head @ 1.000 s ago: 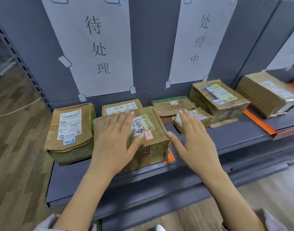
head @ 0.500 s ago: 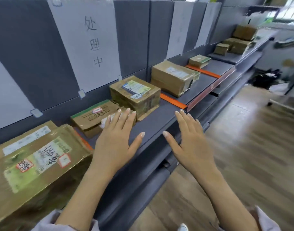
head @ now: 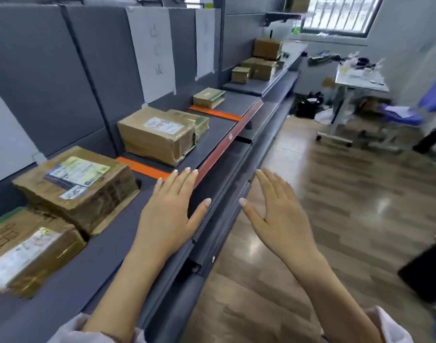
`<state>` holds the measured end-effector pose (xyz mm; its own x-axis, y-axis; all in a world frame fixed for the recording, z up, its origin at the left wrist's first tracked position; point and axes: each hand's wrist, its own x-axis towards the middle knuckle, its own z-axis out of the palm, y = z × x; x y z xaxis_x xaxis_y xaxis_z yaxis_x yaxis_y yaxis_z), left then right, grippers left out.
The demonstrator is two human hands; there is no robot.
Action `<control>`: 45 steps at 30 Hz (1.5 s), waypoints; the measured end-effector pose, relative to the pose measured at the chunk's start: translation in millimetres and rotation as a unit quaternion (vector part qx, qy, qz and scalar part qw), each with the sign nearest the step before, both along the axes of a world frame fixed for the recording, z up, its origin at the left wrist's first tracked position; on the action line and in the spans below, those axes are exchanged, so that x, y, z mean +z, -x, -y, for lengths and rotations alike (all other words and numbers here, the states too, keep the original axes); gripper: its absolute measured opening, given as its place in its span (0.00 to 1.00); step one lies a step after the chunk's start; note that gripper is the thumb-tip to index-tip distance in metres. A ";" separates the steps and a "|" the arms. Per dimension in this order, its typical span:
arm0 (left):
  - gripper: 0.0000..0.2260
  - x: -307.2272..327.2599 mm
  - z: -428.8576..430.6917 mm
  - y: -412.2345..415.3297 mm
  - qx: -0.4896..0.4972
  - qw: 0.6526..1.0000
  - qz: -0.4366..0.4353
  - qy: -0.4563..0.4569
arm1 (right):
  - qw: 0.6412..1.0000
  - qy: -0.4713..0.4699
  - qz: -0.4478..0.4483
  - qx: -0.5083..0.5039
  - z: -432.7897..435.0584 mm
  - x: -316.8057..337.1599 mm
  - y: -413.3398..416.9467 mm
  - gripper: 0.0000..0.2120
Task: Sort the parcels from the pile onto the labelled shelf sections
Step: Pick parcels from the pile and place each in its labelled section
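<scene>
A long grey shelf (head: 212,134) runs from near left to far right, split by orange strips (head: 142,167). Brown parcels lie along it: a small one (head: 31,253) at near left, a labelled one (head: 78,184) behind it, a larger box (head: 155,134) in the following section, a small flat one (head: 208,97) farther on. A pile of parcels (head: 259,63) sits at the far end. My left hand (head: 172,211) hovers flat over the shelf's front edge, holding nothing. My right hand (head: 276,214) is spread over the floor beside the shelf, also empty.
White paper labels (head: 152,53) hang on the shelf's grey back panel. A white wheeled table (head: 358,80) with clutter and a blue chair (head: 405,112) stand at the right. A dark object (head: 425,273) stands at the near right on the wooden floor (head: 335,219).
My view has swung right along the shelf. Both hands have left the parcel set down at the left section and now hang empty in front of me.
</scene>
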<state>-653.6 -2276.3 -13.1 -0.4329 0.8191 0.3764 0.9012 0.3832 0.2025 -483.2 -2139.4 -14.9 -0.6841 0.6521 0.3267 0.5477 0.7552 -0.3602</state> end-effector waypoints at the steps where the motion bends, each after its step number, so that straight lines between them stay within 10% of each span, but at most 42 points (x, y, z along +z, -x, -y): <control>1: 0.32 -0.8 -13.1 0.5 -0.002 1.000 -0.003 -0.003 | 1.000 0.001 0.000 -0.003 -12.5 -1.1 -0.6 0.42; 45: 0.33 -17.2 -561.8 235.9 -0.113 0.991 0.068 0.013 | 0.987 -0.032 -0.023 -0.156 -507.5 -36.0 206.9 0.34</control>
<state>-889.6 -1714.5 -30.2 -0.2827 0.9094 0.3050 0.9294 0.1810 0.3217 -690.1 -1631.9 -51.0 -0.4367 0.8054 0.4008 0.7413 0.5746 -0.3469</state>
